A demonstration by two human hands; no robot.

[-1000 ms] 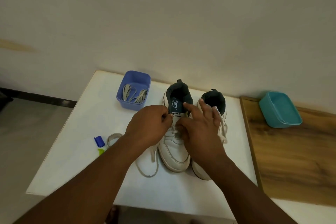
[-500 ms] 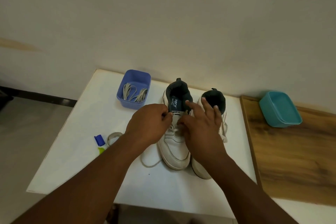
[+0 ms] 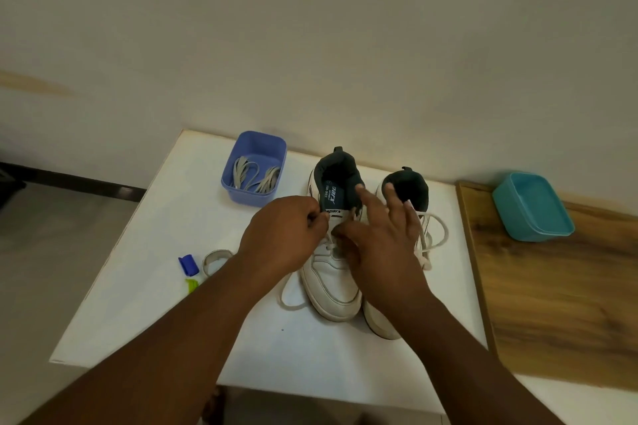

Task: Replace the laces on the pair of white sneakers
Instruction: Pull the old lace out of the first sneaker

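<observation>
L hand (image 3: 281,235) sits over the lace area of the left sneaker (image 3: 333,272), fingers curled in tight at the top eyelets beside the tongue; it pinches the white lace (image 3: 288,297) there, tho the exact contact pt is partly hidden by the knuckles. R hand (image 3: 378,241) lies across the same shoe's laces w/ thumb tucked toward the L hand's fingertips, index & other fingers stretched out and fanned toward the dark collars of both shoes. Whether the thumb side grips lace I can't tell, it's hidden under the palm.

A loose loop of that lace trails off the left sneaker's side onto the white table (image 3: 145,286), near the toe. Both sneakers stand side by side, toes toward the camera, heels toward the wall, roughly mid-table. Right sneaker (image 3: 383,321) is mostly covered by the R wrist; its own lace (image 3: 435,235) loops out loose on its far side.

Beyond the L hand, at the table's back edge, a purple-blue tub (image 3: 255,195) holds a bundle of grey laces (image 3: 257,176). Near the L forearm: a small blue cap-like item (image 3: 188,264), a yellow-green bit (image 3: 191,285) just by it, and a pale ring-shaped thing (image 3: 214,260) partly under the arm. To the R, a wooden surface (image 3: 559,304) butts against the table, w/ a teal tub (image 3: 531,207) on it near the wall
</observation>
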